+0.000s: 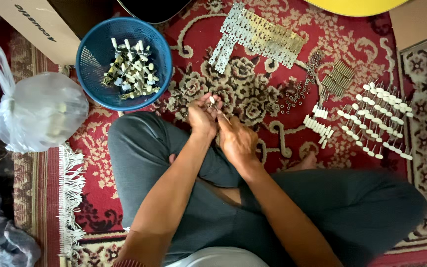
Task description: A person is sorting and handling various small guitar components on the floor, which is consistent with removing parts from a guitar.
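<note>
While you pinch the small white-knobbed metal peg (212, 101) over your crossed knees, your left hand (201, 116) is closed around its lower part and your right hand (235, 138) curls in just beside it, fingers shut on what looks like a thin tool, too small to tell. The peg could slip, I judge, and vanish into the busy red patterned carpet (253, 99). Far left stands a blue basket (87, 59) of assembled pieces; far right lie metal plates (260, 34), rows of white-knobbed pegs (379, 121) and small rings (297, 91). A plastic bag (38, 111) sits at the left.
</note>
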